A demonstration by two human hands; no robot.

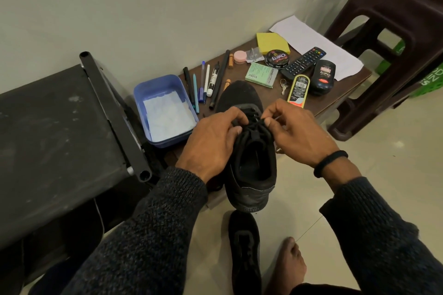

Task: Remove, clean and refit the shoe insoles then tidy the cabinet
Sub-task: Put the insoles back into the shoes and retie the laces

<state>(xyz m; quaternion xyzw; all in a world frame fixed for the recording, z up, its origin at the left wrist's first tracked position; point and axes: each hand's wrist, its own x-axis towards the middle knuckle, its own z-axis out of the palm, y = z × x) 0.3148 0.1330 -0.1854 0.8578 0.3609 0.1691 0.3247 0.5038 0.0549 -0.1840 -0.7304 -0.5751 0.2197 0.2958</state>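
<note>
While the black shoe [249, 148] rests heel-toward-camera on the near edge of the low brown table [335, 100], best to loosen the laces [255, 124] evenly, eyelet by eyelet, so the tongue lifts free and the insole can slide out without creasing. Worth steadying the upper with the left hand [211, 141], fingers curled over the lace rows on the shoe's left side, while pulling slack gently rather than yanking.

Head view only: right hand [294, 132] with thumb and forefinger pinched together on a lace strand just above the tongue; laces directly between the two hands, touching both. Insole not visible, presumably down inside the dark opening, below and behind the fingers. Second black shoe [244, 251] on the floor tiles, beside a bare foot [290, 263]. Blue tub [143, 93] with white paper just left of the shoe; shoe polish tin [276, 58] farther back.
</note>
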